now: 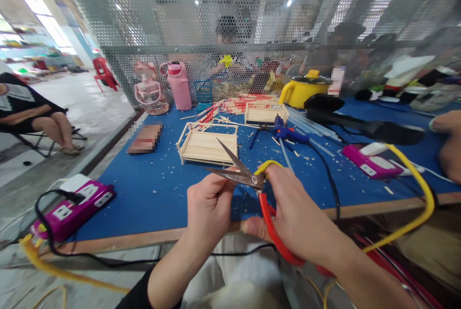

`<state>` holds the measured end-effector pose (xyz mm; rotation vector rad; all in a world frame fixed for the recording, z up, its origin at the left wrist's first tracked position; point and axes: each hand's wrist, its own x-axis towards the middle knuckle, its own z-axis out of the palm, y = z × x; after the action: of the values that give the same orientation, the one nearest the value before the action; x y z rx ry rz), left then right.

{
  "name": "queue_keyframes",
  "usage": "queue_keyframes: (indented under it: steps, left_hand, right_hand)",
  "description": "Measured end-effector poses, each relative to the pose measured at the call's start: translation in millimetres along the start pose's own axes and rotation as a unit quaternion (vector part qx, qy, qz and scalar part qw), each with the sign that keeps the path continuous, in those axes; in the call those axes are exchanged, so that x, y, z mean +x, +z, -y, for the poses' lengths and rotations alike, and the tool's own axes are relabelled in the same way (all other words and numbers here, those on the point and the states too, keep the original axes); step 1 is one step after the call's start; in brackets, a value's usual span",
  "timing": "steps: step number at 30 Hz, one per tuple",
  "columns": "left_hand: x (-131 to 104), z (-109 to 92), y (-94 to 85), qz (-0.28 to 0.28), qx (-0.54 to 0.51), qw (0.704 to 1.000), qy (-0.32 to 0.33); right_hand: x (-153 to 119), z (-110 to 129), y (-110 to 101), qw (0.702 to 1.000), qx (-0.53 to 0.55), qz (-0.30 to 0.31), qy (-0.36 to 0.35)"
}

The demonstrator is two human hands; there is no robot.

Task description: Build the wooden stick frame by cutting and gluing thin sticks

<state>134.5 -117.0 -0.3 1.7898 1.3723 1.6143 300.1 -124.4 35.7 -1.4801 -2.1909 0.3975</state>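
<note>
Plainly gripped red-handled scissors, with blades parted, in right hand toward five o'clock; had left hand pinched, could not tell on what; read "A" and "B" on purple power strip at eight.

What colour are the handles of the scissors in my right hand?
The scissors handles show red, with yellow near the pivot, best in the head view.

The scissors are showing red and yellow, the table blue. A bottle is showing pink, the pot yellow.
</note>
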Motion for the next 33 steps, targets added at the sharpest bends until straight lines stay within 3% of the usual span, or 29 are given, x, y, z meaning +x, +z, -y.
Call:
queue_keyframes:
  steps: [12,20,25,33]
  left_hand:
    - [0,-4,2.8,0.018,-0.075,0.996,-0.037]
    - [-2,1,1.7,-0.011,0.021,0.999,0.035]
    - [-3,2,2.3,-0.017,0.066,0.992,0.109]
    - [-5,6,7.1,-0.02,0.067,0.991,0.11]
  right_hand:
    - [-1,-2,-1,0.999,-0.015,0.007,-0.029]
    - [1,-3,0,0.998,-0.043,-0.013,-0.04]
    - [0,-5,10,0.997,-0.074,-0.017,-0.002]
    - [-2,-11,12,0.992,-0.124,0.011,0.023]
